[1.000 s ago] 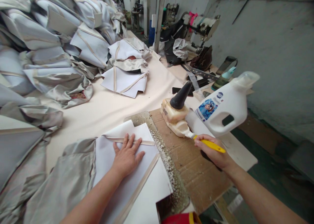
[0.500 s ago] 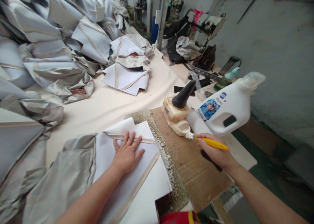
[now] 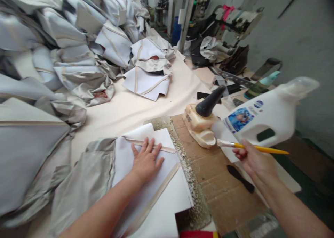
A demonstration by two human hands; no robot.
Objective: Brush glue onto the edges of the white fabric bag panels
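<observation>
My left hand (image 3: 147, 158) lies flat with fingers spread on a white panel (image 3: 135, 186) with beige strips, joined to grey fabric (image 3: 83, 182). In my right hand (image 3: 254, 158) is a yellow-handled paintbrush (image 3: 268, 149), held near its metal collar. Its whitish bristles point left, close to the rim of a cream-coloured glue pot (image 3: 199, 125); whether they touch it I cannot tell. A black cone (image 3: 210, 100) stands tilted on top of that pot. The panel's right edge rests over a glue-crusted board (image 3: 191, 182).
A white jug (image 3: 273, 113) leans behind the brush. Brown cardboard (image 3: 214, 182) lies under the pot, with a dark flat blade-like piece (image 3: 240, 179) on it. Piled white-and-grey sewn pieces (image 3: 78, 40) fill the back left. A sewing machine (image 3: 237, 21) stands at the back right.
My right hand has drawn the brush back to the right, away from the pot's small cup, and its bristles now show. The view has shifted left. My left hand stays on the panel.
</observation>
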